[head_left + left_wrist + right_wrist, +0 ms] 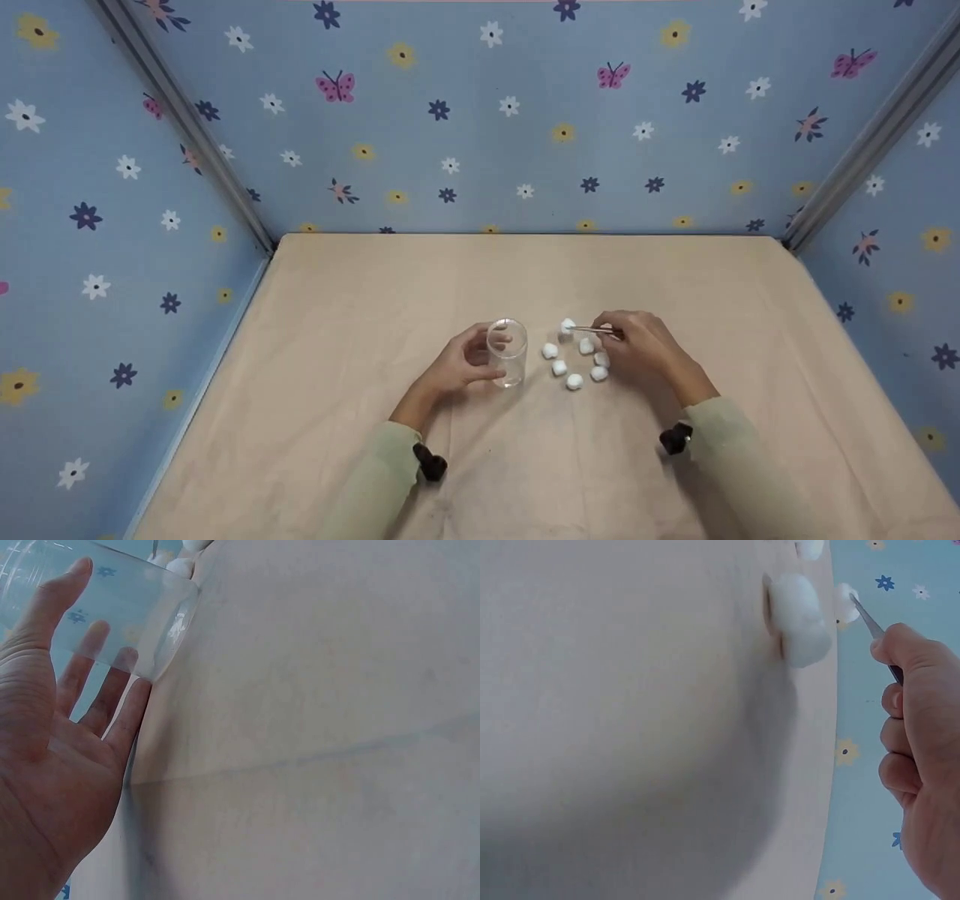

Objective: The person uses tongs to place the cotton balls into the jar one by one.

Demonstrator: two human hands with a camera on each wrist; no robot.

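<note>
My left hand (pixel 457 364) holds a clear cup (pixel 510 367) upright on the table, thumb on the near side and fingers behind its wall. In the left wrist view, the fingers show through the clear cup (pixel 142 592). My right hand (pixel 646 346) pinches metal tweezers (pixel 592 329) between thumb and fingers, their tips pointing left. At those tips is a white cotton ball (pixel 568 325), with a shadow just below it. The right wrist view shows the tweezers (pixel 868 618) meeting this cotton ball (pixel 846 601). Between cup and right hand lie several more cotton balls (pixel 574 382) in a loose ring.
A beige cloth (pixel 360 300) with light creases covers the table. Blue flowered panels (pixel 480 112) stand at the back and both sides, with grey metal posts (pixel 187 120) at the corners. Each sleeve bears a small black device (pixel 430 462) at the wrist.
</note>
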